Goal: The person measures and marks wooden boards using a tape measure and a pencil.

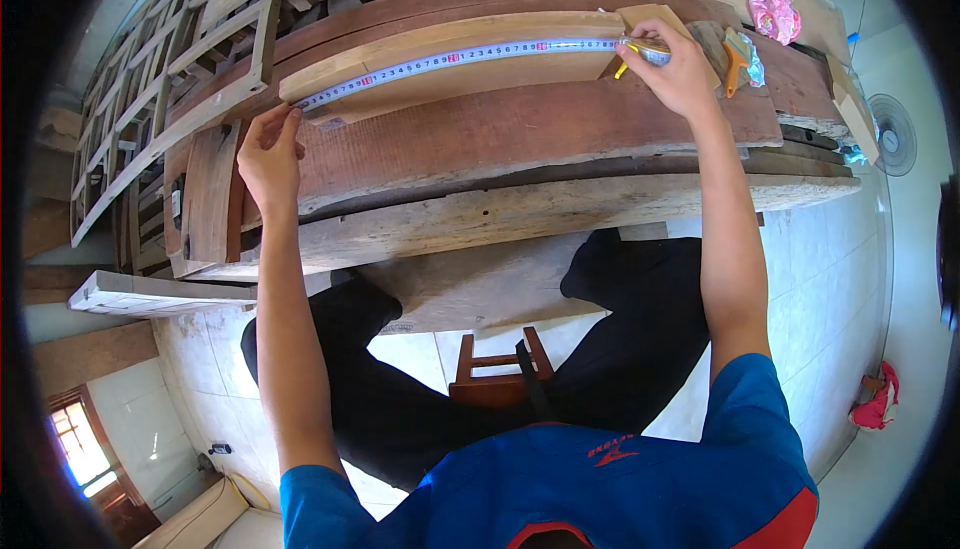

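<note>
White measuring tape (pixel 495 51) has its left end pinched in the left hand (pixel 268 164), then runs along the smooth, squared pale board (pixel 450 83), lying lengthwise toward the rough reddish plank's (pixel 480 134) far edge; the right hand (pixel 685 74) grips the rounded case (pixel 654 52) by the board's right end.

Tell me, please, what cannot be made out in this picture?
All in the head view:
The near tip of the tape measure: hidden at the fingers of the left hand.
Its case: partly covered by the right hand.
Its exact reading: print too small there.
The black object at far right: cut off by the dark lens edge.
Outside the window: lost in glare.
</note>
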`<act>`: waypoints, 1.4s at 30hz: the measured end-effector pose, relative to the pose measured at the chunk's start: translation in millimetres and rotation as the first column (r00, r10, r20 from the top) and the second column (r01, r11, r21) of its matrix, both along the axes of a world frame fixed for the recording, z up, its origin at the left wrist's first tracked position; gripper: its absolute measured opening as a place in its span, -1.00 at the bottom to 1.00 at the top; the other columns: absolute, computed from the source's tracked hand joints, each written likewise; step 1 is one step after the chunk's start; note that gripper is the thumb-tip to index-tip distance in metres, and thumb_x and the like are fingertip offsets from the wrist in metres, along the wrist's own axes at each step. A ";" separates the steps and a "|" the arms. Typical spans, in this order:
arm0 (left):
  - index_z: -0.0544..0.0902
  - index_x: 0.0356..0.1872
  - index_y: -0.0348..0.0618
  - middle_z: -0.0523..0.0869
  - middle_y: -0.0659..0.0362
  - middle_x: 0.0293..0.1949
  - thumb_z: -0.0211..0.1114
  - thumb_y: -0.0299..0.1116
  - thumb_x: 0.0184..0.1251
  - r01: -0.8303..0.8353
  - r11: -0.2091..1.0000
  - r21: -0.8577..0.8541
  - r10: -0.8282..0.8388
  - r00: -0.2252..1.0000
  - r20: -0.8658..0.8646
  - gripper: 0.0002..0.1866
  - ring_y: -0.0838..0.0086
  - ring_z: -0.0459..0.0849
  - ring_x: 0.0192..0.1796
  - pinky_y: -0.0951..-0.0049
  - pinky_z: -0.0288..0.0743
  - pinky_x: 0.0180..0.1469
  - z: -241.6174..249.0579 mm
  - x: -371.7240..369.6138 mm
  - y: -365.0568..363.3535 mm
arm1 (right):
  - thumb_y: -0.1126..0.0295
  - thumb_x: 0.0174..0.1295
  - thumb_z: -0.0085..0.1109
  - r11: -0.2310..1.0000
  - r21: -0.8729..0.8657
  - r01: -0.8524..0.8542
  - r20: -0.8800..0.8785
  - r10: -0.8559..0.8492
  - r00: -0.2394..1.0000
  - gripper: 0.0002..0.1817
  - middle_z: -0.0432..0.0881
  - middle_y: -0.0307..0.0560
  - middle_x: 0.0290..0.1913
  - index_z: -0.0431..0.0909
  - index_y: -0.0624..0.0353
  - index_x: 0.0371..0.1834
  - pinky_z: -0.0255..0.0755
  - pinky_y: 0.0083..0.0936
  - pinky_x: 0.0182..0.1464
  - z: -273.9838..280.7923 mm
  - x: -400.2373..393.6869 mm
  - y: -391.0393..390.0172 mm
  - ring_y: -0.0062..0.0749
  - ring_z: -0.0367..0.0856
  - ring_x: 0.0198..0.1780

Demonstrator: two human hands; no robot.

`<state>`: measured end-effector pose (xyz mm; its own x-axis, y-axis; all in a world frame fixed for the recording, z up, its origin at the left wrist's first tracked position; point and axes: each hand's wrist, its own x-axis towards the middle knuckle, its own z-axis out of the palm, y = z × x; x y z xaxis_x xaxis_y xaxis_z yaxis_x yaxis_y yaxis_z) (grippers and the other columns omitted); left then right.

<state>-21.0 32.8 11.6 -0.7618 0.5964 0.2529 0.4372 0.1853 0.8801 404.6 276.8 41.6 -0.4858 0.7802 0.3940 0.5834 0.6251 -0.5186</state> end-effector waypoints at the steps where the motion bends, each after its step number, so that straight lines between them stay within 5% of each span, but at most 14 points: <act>1: 0.77 0.00 -0.25 0.83 0.14 -0.28 0.48 -0.32 0.36 0.001 1.000 -0.002 -0.001 1.000 0.001 -0.72 0.62 0.58 -0.54 0.57 0.44 -0.46 1.1 1.1 -0.3 | 0.07 0.23 0.48 1.000 -0.002 -0.005 -0.004 0.005 1.000 -0.60 0.76 -0.10 -0.11 0.63 0.15 -0.11 0.52 -0.33 0.12 -0.8 0.5 0.9 -0.24 0.71 0.07; 20: 0.76 0.01 -0.27 0.83 0.12 -0.24 0.46 -0.34 0.36 0.027 0.999 0.027 -0.026 1.000 -0.008 -0.71 0.62 0.60 -0.54 0.55 0.46 -0.47 -4.9 -3.3 -0.3 | 0.09 0.26 0.45 0.997 -0.054 0.051 0.034 -0.050 0.998 -0.63 0.77 -0.05 -0.13 0.62 0.13 -0.11 0.52 -0.33 0.10 8.6 -3.9 -7.7 -0.19 0.73 0.02; 42: 0.78 -0.08 -0.30 0.82 0.14 -0.31 0.47 -0.41 0.35 0.025 0.995 0.096 -0.033 0.996 0.087 -0.79 0.66 0.55 -0.54 0.57 0.41 -0.50 -1.3 -4.0 -0.9 | 0.17 0.23 0.50 1.000 0.029 -0.009 -0.023 0.010 1.000 -0.63 0.74 -0.08 -0.20 0.65 0.22 -0.13 0.52 -0.44 0.02 2.5 -2.2 -3.2 -0.36 0.73 -0.10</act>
